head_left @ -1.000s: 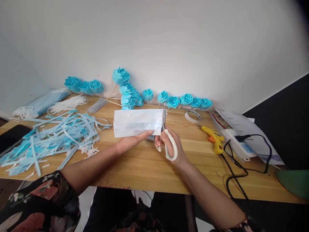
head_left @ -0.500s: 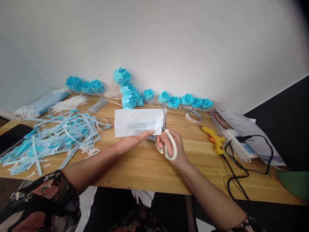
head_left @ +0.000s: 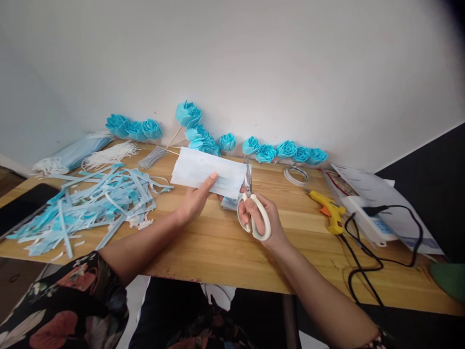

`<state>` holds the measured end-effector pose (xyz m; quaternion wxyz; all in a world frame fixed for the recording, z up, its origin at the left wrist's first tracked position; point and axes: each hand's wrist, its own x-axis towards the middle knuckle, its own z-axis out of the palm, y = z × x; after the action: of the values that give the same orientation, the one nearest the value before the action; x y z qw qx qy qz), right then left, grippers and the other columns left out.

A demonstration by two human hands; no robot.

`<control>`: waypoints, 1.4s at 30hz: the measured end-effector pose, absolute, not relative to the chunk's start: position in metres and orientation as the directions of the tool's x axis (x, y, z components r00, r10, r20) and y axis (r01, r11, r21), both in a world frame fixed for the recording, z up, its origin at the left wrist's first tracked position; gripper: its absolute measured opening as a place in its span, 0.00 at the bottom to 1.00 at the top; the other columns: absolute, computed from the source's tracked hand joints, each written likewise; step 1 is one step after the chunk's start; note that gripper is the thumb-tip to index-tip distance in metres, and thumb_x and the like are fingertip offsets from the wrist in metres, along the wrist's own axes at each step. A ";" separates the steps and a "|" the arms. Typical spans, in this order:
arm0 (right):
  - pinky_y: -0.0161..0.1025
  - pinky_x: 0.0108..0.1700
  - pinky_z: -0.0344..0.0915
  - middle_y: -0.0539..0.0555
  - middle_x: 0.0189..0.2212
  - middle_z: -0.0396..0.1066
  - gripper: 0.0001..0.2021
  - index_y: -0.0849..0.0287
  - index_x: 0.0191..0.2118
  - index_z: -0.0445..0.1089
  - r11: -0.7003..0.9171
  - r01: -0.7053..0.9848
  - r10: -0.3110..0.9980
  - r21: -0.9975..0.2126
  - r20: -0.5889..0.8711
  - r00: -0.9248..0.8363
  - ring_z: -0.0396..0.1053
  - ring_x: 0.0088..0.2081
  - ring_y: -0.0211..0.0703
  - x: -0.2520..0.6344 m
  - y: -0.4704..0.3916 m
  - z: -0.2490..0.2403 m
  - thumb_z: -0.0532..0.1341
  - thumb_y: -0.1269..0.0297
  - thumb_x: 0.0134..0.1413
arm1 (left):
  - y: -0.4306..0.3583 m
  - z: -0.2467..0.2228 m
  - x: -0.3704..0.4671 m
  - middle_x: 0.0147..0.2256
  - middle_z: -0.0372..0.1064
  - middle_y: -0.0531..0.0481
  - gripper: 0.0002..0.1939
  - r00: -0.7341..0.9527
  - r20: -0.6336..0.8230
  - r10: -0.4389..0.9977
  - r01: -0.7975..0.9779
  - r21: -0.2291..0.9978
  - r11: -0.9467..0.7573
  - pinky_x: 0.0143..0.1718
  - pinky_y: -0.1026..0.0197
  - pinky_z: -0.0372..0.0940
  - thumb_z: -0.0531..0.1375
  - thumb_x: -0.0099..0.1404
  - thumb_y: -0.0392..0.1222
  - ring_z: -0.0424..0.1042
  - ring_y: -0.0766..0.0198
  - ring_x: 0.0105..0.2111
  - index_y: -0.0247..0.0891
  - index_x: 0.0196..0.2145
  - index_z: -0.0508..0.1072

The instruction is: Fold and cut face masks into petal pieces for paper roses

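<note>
Pale-blue, pleated rectangular fabric sheet [head_left: 205, 167], held above the brown wooden table [head_left: 203, 254], sloping down rightward; your left hand [head_left: 194, 201] pinches it, thumb on top, fingers mostly hidden underneath, apparently leaving the right end free for the blades; white-handled metal scissors [head_left: 248, 192], one pair, handles gripped in your right hand [head_left: 269, 220], blades pointing away from you beside that end, contact unclear; tangled blue-and-white fabric strips [head_left: 109, 194], left, seemingly out of the hands' way; blue fabric flowers [head_left: 286, 149], along the wall, likely for clearance.
</note>
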<state>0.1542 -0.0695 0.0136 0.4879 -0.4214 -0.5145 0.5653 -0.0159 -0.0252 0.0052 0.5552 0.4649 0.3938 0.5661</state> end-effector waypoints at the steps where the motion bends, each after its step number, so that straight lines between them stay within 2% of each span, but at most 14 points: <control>1: 0.32 0.17 0.52 0.45 0.16 0.61 0.19 0.59 0.31 0.69 -0.005 -0.120 0.986 -0.993 0.015 -0.164 0.55 0.16 0.31 0.154 -0.069 0.014 0.65 0.45 0.52 | -0.022 0.006 -0.016 0.32 0.73 0.47 0.19 0.002 0.089 0.996 -0.337 0.938 -0.083 0.40 0.57 0.70 0.62 0.60 0.57 0.74 0.58 0.37 0.35 0.35 0.72; 5: 0.31 0.16 0.52 0.44 0.19 0.63 0.26 0.61 0.49 0.70 -0.047 -0.120 0.981 -0.992 -0.024 -0.191 0.56 0.17 0.31 0.154 -0.069 0.013 0.66 0.47 0.50 | -0.013 0.012 -0.018 0.47 0.74 0.45 0.20 -0.119 0.074 0.990 -0.510 0.851 -0.125 0.52 0.58 0.67 0.65 0.59 0.46 0.71 0.57 0.53 0.37 0.47 0.71; 9: 0.31 0.16 0.52 0.45 0.20 0.63 0.26 0.61 0.50 0.71 -0.080 -0.080 0.961 -0.994 -0.055 -0.271 0.56 0.16 0.30 0.154 -0.068 0.010 0.67 0.49 0.49 | -0.006 0.011 -0.022 0.49 0.74 0.44 0.21 -0.170 0.037 0.985 -0.535 0.836 -0.124 0.50 0.58 0.68 0.64 0.61 0.49 0.71 0.56 0.52 0.36 0.48 0.71; 12: 0.31 0.16 0.52 0.44 0.20 0.63 0.27 0.62 0.51 0.70 -0.096 -0.061 0.948 -0.994 -0.073 -0.311 0.56 0.16 0.30 0.153 -0.069 0.011 0.67 0.50 0.49 | -0.001 0.002 -0.024 0.40 0.76 0.46 0.20 -0.238 0.065 0.969 -0.451 0.876 -0.169 0.42 0.62 0.70 0.63 0.62 0.53 0.74 0.59 0.44 0.35 0.44 0.73; 14: 0.31 0.16 0.51 0.44 0.19 0.63 0.27 0.63 0.51 0.70 -0.101 -0.060 0.947 -0.993 -0.077 -0.311 0.56 0.16 0.29 0.152 -0.070 0.012 0.67 0.50 0.50 | 0.000 -0.002 -0.026 0.28 0.73 0.49 0.20 -0.252 0.061 0.966 -0.355 0.923 -0.151 0.30 0.65 0.67 0.63 0.62 0.56 0.74 0.63 0.30 0.34 0.36 0.74; 17: 0.31 0.16 0.51 0.44 0.19 0.62 0.27 0.63 0.50 0.70 -0.092 -0.085 0.961 -0.992 -0.067 -0.269 0.56 0.17 0.30 0.153 -0.070 0.014 0.66 0.48 0.50 | -0.001 -0.002 -0.027 0.15 0.60 0.55 0.22 -0.186 0.052 0.981 -0.262 0.960 -0.100 0.15 0.66 0.53 0.61 0.62 0.60 0.59 0.70 0.14 0.36 0.25 0.68; 20: 0.31 0.16 0.51 0.45 0.20 0.63 0.26 0.61 0.50 0.70 -0.088 -0.149 0.974 -0.985 -0.054 -0.220 0.56 0.17 0.31 0.154 -0.069 0.015 0.66 0.47 0.50 | -0.005 0.004 -0.027 0.14 0.57 0.57 0.22 -0.148 0.065 0.987 -0.243 0.965 -0.100 0.12 0.66 0.46 0.61 0.62 0.59 0.54 0.72 0.12 0.37 0.24 0.66; 25: 0.31 0.17 0.51 0.45 0.20 0.63 0.27 0.61 0.49 0.70 -0.092 -0.218 0.978 -0.972 -0.047 -0.203 0.56 0.18 0.30 0.157 -0.066 0.013 0.67 0.47 0.49 | -0.006 0.009 -0.027 0.15 0.54 0.60 0.21 -0.157 0.054 0.986 -0.249 0.964 -0.092 0.11 0.68 0.45 0.63 0.61 0.58 0.52 0.74 0.12 0.37 0.27 0.65; 32: 0.30 0.16 0.52 0.45 0.21 0.64 0.26 0.60 0.49 0.70 -0.063 -0.246 0.981 -0.967 -0.015 -0.192 0.57 0.17 0.30 0.158 -0.065 0.010 0.68 0.47 0.50 | -0.002 0.009 -0.029 0.19 0.59 0.59 0.26 -0.124 0.049 0.991 -0.317 0.944 -0.087 0.13 0.68 0.45 0.69 0.50 0.61 0.53 0.75 0.14 0.37 0.33 0.68; 36: 0.30 0.17 0.52 0.45 0.21 0.64 0.25 0.59 0.49 0.70 -0.060 -0.244 0.982 -0.968 -0.013 -0.190 0.56 0.17 0.29 0.157 -0.064 0.010 0.67 0.47 0.51 | -0.004 0.011 -0.029 0.19 0.59 0.57 0.25 -0.021 0.045 0.999 -0.275 0.960 -0.049 0.15 0.66 0.46 0.70 0.48 0.59 0.53 0.74 0.16 0.36 0.28 0.68; 39: 0.30 0.17 0.53 0.45 0.21 0.63 0.26 0.60 0.49 0.70 -0.070 -0.238 0.981 -0.969 -0.023 -0.194 0.57 0.17 0.30 0.156 -0.064 0.011 0.67 0.46 0.50 | -0.008 0.011 -0.027 0.21 0.64 0.54 0.22 0.130 0.067 0.989 -0.218 0.975 -0.037 0.19 0.64 0.55 0.70 0.50 0.57 0.59 0.70 0.19 0.35 0.25 0.69; 42: 0.31 0.17 0.53 0.45 0.21 0.63 0.27 0.61 0.48 0.71 -0.065 -0.216 0.980 -0.974 -0.021 -0.198 0.57 0.17 0.30 0.156 -0.065 0.012 0.67 0.45 0.49 | -0.010 0.007 -0.026 0.28 0.72 0.50 0.18 0.220 0.071 0.973 -0.184 0.982 -0.030 0.30 0.61 0.64 0.70 0.52 0.53 0.68 0.65 0.27 0.35 0.29 0.74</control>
<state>0.1562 -0.0649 0.0115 0.4904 -0.4007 -0.4767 0.6097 -0.0258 -0.0098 0.0070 0.5835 0.5191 0.3799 0.4958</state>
